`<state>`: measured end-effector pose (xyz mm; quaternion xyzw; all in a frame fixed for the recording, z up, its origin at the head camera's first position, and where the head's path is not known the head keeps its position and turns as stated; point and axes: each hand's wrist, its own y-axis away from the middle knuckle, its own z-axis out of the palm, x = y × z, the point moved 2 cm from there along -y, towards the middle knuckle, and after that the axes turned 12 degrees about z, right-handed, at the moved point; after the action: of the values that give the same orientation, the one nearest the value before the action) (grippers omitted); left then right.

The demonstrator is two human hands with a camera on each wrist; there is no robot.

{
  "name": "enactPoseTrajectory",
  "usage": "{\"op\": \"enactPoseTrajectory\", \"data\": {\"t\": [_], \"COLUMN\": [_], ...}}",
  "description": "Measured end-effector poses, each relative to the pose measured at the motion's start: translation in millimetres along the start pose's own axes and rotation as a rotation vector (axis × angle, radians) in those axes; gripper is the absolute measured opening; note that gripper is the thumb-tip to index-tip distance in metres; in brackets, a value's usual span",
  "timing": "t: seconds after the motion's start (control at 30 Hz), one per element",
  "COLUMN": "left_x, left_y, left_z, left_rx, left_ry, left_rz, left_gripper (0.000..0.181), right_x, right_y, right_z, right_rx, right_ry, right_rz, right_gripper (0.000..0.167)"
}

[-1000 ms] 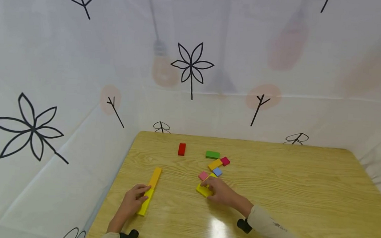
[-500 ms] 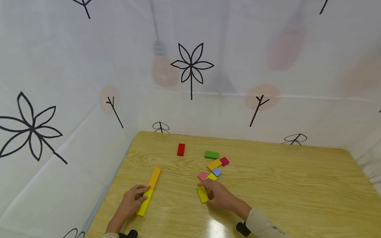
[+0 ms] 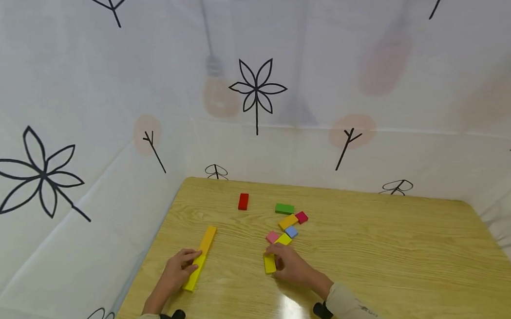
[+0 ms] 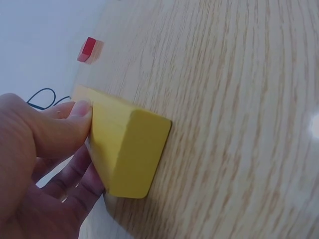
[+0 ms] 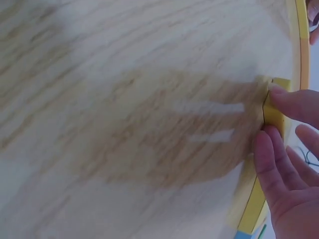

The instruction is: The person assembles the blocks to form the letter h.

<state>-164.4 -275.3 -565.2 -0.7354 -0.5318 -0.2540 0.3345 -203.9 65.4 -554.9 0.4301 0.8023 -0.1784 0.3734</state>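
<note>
The oblong yellow block (image 3: 269, 264), plain and smooth-sided, is pinched between my right hand's (image 3: 294, 265) thumb and fingers, at 6 o'clock of the pink block (image 3: 272, 236). Towards its 9 o'clock, my left hand (image 3: 176, 272) grips a second yellow block (image 4: 139, 154), matt with softly rounded corners, lined up with an orange block (image 3: 208, 240). The red block (image 3: 243, 201) lies farther off at 11 o'clock.

No text, label, brand or number can be read. A small dark mark (image 3: 367, 311) is borne on the right sleeve (image 3: 346, 304), which is extended over the worktop (image 3: 408, 252), well apart from its far edge; whether lettering or a figure is formed cannot be determined.
</note>
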Motion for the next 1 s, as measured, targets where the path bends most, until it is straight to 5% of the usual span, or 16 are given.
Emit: {"op": "enactPoseTrajectory", "data": {"t": [1.0], "left_x": [-0.5], "left_y": [1.2], "left_z": [0.0], "left_rx": [0.004], "left_ry": [0.007], "left_rz": [0.006], "left_gripper": [0.038], "right_x": [-4.8], "right_y": [0.6], "right_z": [7.6], "right_rx": [0.041], "right_ry": [-0.061], "right_rz": [0.063], "right_gripper": [0.038]}}
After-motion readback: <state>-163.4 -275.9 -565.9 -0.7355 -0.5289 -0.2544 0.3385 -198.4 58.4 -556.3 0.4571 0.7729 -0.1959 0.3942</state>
